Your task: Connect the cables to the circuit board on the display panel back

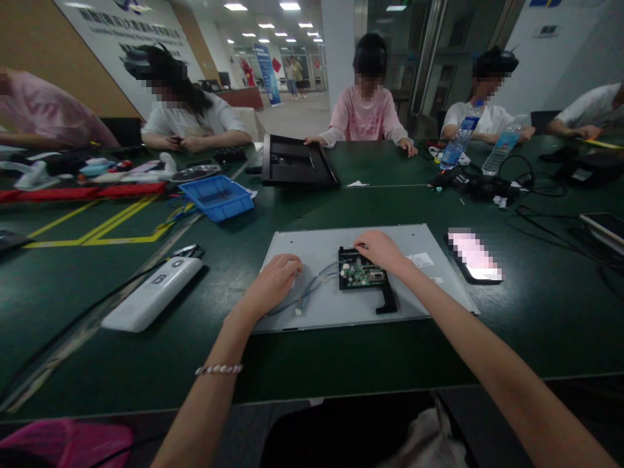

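A flat grey panel [322, 244] lies on the table before me, its metal-looking back facing up. On it sits a black bracket [387, 302] around a green circuit board [361, 275]. Grey cables [316, 283] run from the board's left side toward my left hand [275, 281]. That hand rests over the panel's left part with its fingers curled in; what they hold, if anything, is hidden. My right hand [383, 250] reaches across the panel from the right, its fingertips pinched together at the bracket's top edge.
A white power bank [153, 292] lies at left, a phone [474, 257] at right. Beyond are a blue basket [217, 198], a tilted black frame [297, 162] touched by a person opposite, and two bottles [458, 140]. Cables [560, 240] trail on the right.
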A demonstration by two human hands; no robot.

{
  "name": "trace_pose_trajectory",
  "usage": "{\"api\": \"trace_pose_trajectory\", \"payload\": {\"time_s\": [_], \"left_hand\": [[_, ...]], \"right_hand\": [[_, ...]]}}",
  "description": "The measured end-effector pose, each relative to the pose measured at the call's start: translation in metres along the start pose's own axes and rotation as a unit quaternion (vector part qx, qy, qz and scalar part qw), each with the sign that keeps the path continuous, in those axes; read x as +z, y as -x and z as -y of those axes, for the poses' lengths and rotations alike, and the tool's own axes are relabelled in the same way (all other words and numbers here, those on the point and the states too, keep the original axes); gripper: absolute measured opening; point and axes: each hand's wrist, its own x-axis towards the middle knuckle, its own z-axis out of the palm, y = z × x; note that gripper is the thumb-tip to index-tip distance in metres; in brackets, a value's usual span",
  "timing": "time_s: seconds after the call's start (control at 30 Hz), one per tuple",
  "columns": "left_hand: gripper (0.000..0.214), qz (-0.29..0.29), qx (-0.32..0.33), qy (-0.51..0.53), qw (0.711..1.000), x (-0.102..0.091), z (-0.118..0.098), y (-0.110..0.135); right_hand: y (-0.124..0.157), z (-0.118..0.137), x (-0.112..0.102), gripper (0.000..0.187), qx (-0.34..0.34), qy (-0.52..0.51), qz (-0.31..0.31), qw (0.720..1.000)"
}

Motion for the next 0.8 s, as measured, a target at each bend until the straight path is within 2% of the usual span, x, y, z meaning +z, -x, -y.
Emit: {"api": "trace_pose_trajectory", "payload": {"time_s": [0.13, 0.23, 0.3, 0.43, 0.63, 0.8], "left_hand": [[0.028, -0.006, 0.009, -0.009, 1.0, 0.002, 0.001, 0.0], [0.031, -0.015, 0.012, -0.011, 1.0, 0.003, 0.002, 0.0], [0.032, -0.018, 0.011, -0.009, 1.0, 0.003, 0.003, 0.0], [0.036, -0.026, 0.003, -0.006, 1.0, 0.003, 0.001, -0.001], [0.038, -0.056, -0.02, 0.0, 0.998, 0.0, -0.005, -0.001], [0.039, -0.08, -0.035, -0.01, 0.996, 0.0, -0.007, 0.0]], "right_hand": [[0.012, -0.009, -0.018, 0.023, 0.016, 0.013, -0.043, 0.999], [0.032, -0.03, -0.034, 0.026, 0.036, 0.035, -0.084, 0.995], [0.047, -0.048, -0.038, 0.025, 0.03, 0.038, -0.071, 0.996], [0.069, -0.072, -0.033, 0.027, 0.047, 0.018, -0.044, 0.998], [0.085, -0.077, -0.023, 0.036, 0.099, -0.106, -0.142, 0.979], [0.093, -0.079, -0.024, 0.034, 0.114, -0.153, -0.148, 0.97]]}}
